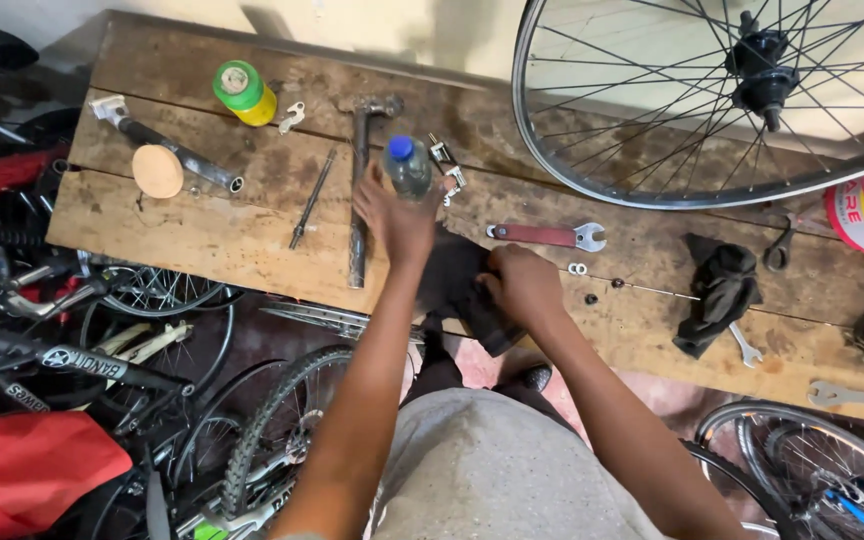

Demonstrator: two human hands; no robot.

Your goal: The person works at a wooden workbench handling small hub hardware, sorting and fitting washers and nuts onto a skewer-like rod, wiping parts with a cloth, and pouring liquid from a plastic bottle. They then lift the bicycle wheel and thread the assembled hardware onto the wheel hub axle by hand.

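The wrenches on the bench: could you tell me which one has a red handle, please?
It is the wrench lying just beyond the right hand, jaw end pointing right. The small wrench by the dark rag is bare metal, and the one at the bench's right edge has a blue handle.

Rough wooden bench (202, 235), matt black cloth (457, 280)

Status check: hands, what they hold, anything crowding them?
Left hand gripping clear bottle. Right hand on dark cloth. Hammer and red-handled wrench close by.
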